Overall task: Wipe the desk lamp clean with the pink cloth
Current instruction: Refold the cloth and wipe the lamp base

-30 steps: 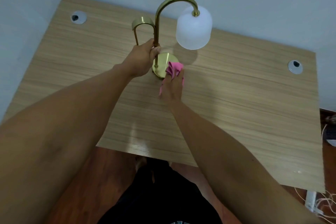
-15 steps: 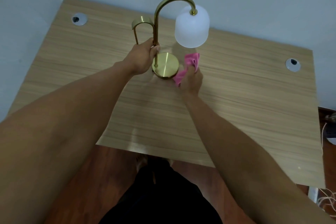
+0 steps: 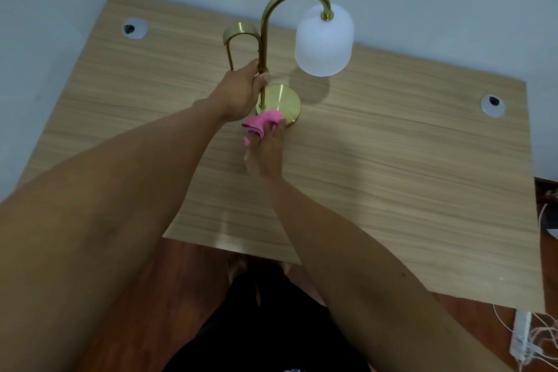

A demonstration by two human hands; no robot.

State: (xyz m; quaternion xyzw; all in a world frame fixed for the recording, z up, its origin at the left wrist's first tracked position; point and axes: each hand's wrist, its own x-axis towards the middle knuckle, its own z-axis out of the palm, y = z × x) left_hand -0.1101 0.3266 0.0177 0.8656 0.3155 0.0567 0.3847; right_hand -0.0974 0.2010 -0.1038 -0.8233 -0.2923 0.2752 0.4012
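A brass desk lamp stands near the back of the wooden desk (image 3: 392,160), with a curved stem (image 3: 265,24), a round base (image 3: 285,100) and a frosted white shade (image 3: 323,42) hanging to the right. My left hand (image 3: 241,90) is wrapped around the lower stem. My right hand (image 3: 265,151) grips the bunched pink cloth (image 3: 262,123) and presses it against the near left edge of the base. A smaller brass arch (image 3: 238,32) rises left of the stem.
Two round cable grommets sit in the desk, one at the back left (image 3: 135,28) and one at the right (image 3: 492,104). A wall runs just behind the desk. A white power strip with cords (image 3: 521,338) lies on the floor at the lower right.
My right hand has swept the pink cloth from the right side of the base around to its near left edge. The left hand has kept its hold on the stem.
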